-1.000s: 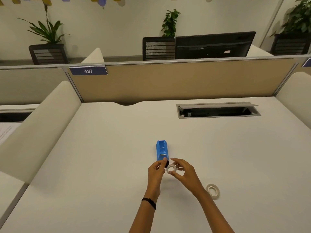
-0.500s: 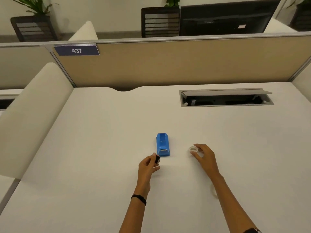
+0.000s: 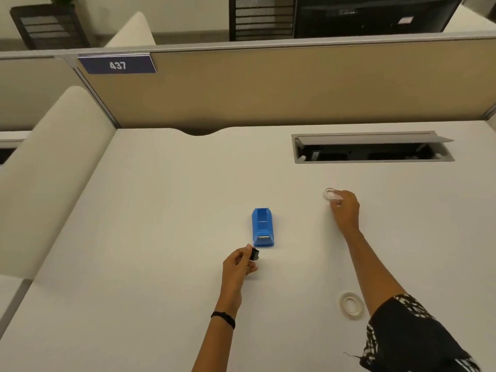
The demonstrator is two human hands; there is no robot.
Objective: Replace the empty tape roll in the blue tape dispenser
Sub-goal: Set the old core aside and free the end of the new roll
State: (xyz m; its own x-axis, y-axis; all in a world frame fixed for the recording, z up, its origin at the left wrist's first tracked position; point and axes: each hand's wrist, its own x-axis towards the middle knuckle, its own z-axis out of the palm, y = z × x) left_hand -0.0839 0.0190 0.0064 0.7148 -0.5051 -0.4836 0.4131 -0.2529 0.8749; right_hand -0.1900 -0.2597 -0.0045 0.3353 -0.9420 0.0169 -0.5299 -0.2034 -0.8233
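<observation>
The blue tape dispenser (image 3: 262, 227) stands on the white desk (image 3: 166, 200), its slot showing no roll. Just below its near end, my left hand (image 3: 239, 265) pinches a small black spool (image 3: 254, 254). Far to the right of the dispenser, my right hand (image 3: 345, 210) holds a thin white empty tape ring (image 3: 329, 194) at the desk surface with its fingertips. A fuller roll of tape (image 3: 351, 304) lies flat on the desk near my right forearm.
An open cable tray (image 3: 373, 147) is sunk into the desk at the back right. A tan partition (image 3: 268, 84) with a "437" label (image 3: 117, 65) closes the far edge. A cream curved divider (image 3: 51, 167) borders the left side.
My hands came apart. The right hand carried the empty ring away to the right and farther back; the left hand stays near the dispenser with the black spool. The camera tilted down.
</observation>
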